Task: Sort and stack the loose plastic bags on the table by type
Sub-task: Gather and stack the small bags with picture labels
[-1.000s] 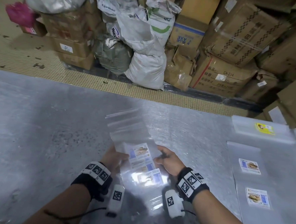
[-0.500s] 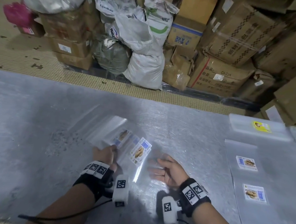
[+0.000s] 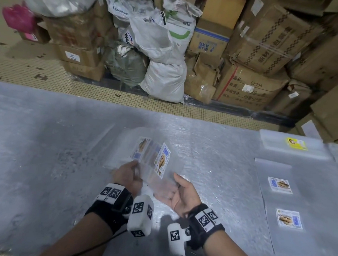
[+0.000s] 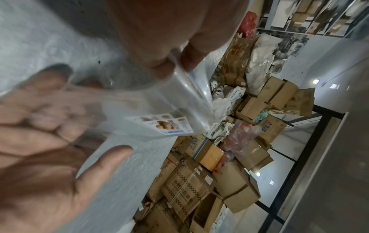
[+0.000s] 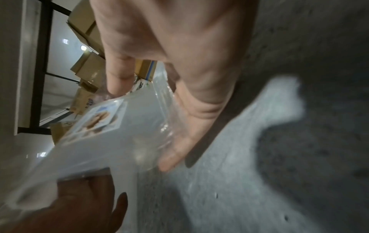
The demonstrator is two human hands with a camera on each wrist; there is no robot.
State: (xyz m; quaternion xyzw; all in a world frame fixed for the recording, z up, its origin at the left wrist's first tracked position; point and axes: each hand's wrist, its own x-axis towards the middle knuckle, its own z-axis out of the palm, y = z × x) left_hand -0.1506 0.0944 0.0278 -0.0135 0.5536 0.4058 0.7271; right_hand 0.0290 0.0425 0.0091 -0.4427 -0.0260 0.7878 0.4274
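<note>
While my left hand (image 3: 128,175) pinches the clear labelled plastic bags (image 3: 152,158) by their near end, they fan away from me; my right hand (image 3: 182,194) waits flat-fingered just beside them.

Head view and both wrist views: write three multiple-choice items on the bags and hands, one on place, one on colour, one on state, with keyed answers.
1. Where do the flat bags with white-and-blue labels lie?
A. on the table to the person's right
B. on the floor
C. on a carton

2. What colour is the label on the far stack of bags?
A. red
B. yellow
C. black

3. How does the left hand meet the held clear bags?
A. lies flat on the table, away from them
B. pinches their edge
C. is closed in a fist, holding nothing

Answers: 1 A, they lie spread on the table at the right of the head view. 2 B, the label is yellow. 3 B, the left wrist view shows thumb and finger nipping the plastic, while the right hand is open-palmed under it.
</note>
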